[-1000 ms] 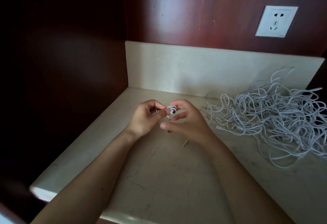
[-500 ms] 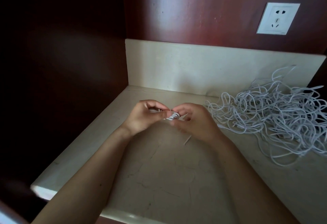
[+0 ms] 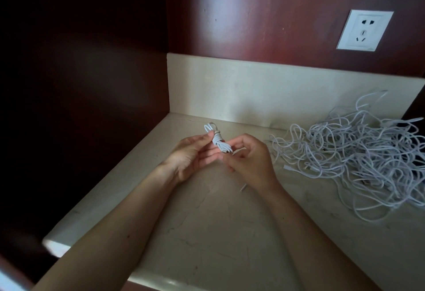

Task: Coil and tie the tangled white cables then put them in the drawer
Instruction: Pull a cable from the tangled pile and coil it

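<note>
The step in hand is the tying of one cable. A small bundle [image 3: 218,141] of white cable, already coiled and with some turns wound around its middle, is held a little above the worktop [image 3: 207,233], between the two hands. The left hand [image 3: 190,157] lies palm up under it. Its grip is closed on the upper part of the bundle, with the thumb pressing from above and the fingers supporting from below. A loop of the coil stands out beyond the thumb. The right hand [image 3: 249,161] has curled fingers, and its grip pinches the lower end of the bundle. I cannot tell whether it holds the loose end of the cable or only the coil itself.

The tangle [image 3: 358,152] of the other white cables lies on the worktop at the right, well apart from the hands, and it looks completely unsorted. I judge therefore that the task is in its early part: one cable is almost ready and many remain.

The next move probably calls for securing the loose end, so that the wound turns do not open. For this the left hand should hold the coil firmly while the right hand tucks or pulls the end. After that the bundle must go into the drawer, which is not in view, so one hand will have to let go to reach it.
</note>
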A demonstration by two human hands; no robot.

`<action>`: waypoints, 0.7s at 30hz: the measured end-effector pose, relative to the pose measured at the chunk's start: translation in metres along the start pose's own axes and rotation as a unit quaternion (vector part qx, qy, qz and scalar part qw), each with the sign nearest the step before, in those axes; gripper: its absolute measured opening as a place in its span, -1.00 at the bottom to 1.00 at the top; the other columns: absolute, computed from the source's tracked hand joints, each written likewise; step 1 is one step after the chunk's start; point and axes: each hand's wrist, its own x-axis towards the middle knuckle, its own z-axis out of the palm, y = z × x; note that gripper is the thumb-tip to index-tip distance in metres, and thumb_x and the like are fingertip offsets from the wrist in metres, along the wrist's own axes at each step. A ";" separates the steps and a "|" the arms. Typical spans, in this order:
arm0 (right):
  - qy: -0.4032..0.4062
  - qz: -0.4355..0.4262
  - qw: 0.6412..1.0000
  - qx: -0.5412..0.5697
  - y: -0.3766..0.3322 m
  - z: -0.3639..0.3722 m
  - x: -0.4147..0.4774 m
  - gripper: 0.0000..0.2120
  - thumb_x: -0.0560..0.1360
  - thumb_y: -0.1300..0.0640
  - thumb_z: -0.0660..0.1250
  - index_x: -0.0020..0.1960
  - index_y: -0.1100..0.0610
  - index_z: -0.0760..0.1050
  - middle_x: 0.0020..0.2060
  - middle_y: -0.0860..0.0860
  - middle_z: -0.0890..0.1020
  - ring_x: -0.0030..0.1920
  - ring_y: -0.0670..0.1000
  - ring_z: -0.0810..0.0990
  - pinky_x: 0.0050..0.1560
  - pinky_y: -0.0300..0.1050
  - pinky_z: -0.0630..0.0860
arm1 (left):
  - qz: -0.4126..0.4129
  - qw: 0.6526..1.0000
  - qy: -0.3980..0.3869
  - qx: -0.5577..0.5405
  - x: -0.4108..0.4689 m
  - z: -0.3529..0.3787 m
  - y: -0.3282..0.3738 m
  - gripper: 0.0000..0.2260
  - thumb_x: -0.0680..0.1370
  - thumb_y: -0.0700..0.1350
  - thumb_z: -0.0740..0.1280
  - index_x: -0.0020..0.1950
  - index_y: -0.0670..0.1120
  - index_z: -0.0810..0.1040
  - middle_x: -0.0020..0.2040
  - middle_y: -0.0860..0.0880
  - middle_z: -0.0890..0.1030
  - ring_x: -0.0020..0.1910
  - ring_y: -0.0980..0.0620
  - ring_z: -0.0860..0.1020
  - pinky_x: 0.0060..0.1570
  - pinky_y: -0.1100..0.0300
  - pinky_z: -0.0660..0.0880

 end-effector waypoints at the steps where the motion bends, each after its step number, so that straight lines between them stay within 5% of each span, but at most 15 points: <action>1: 0.002 0.000 1.000 -0.022 0.002 0.001 -0.001 -0.77 0.30 0.23 0.56 -0.20 -0.04 0.58 -0.29 -0.05 0.65 -0.41 -0.02 0.56 -0.31 0.00 0.54 | -0.002 1.000 0.006 0.006 0.000 0.000 -0.001 -0.85 0.61 -0.12 0.28 -0.11 -0.15 0.55 -0.32 -0.04 0.68 -0.36 0.12 0.65 -0.22 0.26 0.62; 5: 0.019 -0.024 0.992 -0.119 0.004 0.002 -0.004 -0.81 0.32 0.17 0.53 -0.17 -0.01 0.56 -0.25 -0.20 0.62 -0.35 -0.16 0.54 -0.27 -0.19 0.47 | 0.035 0.998 0.011 0.043 0.000 0.002 -0.007 -0.86 0.63 -0.15 0.26 -0.07 -0.15 0.57 -0.30 -0.04 0.69 -0.34 0.12 0.66 -0.31 0.29 0.59; 8: -0.011 -0.053 0.985 -0.162 0.002 0.003 -0.005 -0.82 0.33 0.10 0.52 -0.13 -0.02 0.56 -0.21 -0.15 0.63 -0.28 -0.13 0.58 -0.19 -0.11 0.53 | 0.077 0.990 -0.015 0.113 0.001 0.001 -0.009 -0.88 0.63 -0.17 0.27 -0.01 -0.15 0.59 -0.16 -0.09 0.68 -0.22 0.06 0.66 -0.22 0.27 0.58; 11: -0.057 -0.093 0.974 -0.199 -0.001 0.007 -0.005 -0.83 0.42 0.01 0.36 -0.01 -0.01 0.61 -0.14 -0.10 0.65 -0.18 -0.09 0.62 -0.11 0.01 0.56 | 0.140 0.969 0.025 0.202 0.005 -0.003 -0.009 -0.88 0.63 -0.17 0.27 0.02 -0.15 0.60 -0.25 -0.10 0.57 -0.40 0.12 0.54 -0.40 0.31 0.48; 15: -0.073 -0.140 0.937 -0.311 -0.005 0.015 0.007 -0.70 0.49 0.08 0.23 0.15 0.08 0.61 0.02 0.04 0.65 0.04 0.09 0.60 0.01 0.06 0.54 | 0.176 0.932 0.109 0.298 0.015 -0.019 0.000 -0.81 0.58 -0.14 0.37 0.12 -0.22 0.58 -0.38 -0.07 0.52 -0.57 0.16 0.42 -0.54 0.31 0.36; 21: -0.179 -0.118 0.857 -0.468 -0.011 0.035 0.048 -0.65 0.58 0.16 0.13 0.34 0.16 0.44 0.28 0.09 0.47 0.28 0.15 0.42 0.20 0.04 0.44 | 0.164 0.856 0.201 0.447 0.038 -0.039 0.030 -0.77 0.49 -0.05 0.45 0.03 -0.12 0.50 -0.33 0.04 0.58 -0.43 0.11 0.53 -0.38 0.24 0.44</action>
